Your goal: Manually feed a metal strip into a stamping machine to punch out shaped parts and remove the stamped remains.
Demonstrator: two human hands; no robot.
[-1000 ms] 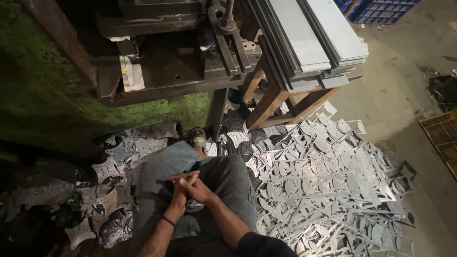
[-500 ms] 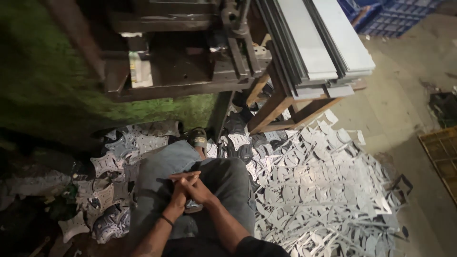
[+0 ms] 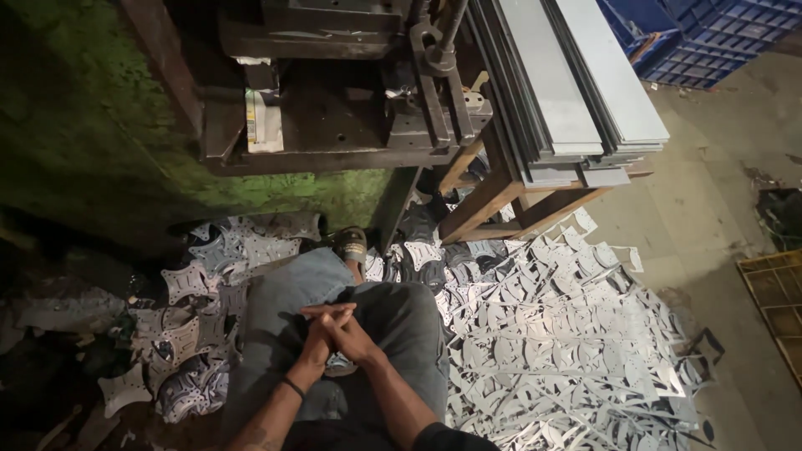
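Overhead, press machine sits idle w/ sheet strips stacked beside; scrap offcuts and punched plates cover floor. Left hand & right hand clasped together on lap, holding nothing — work looks paused.

Dim workshop: bare concrete floor, green-stained wall, wooden rack, blue plastic crates at back.
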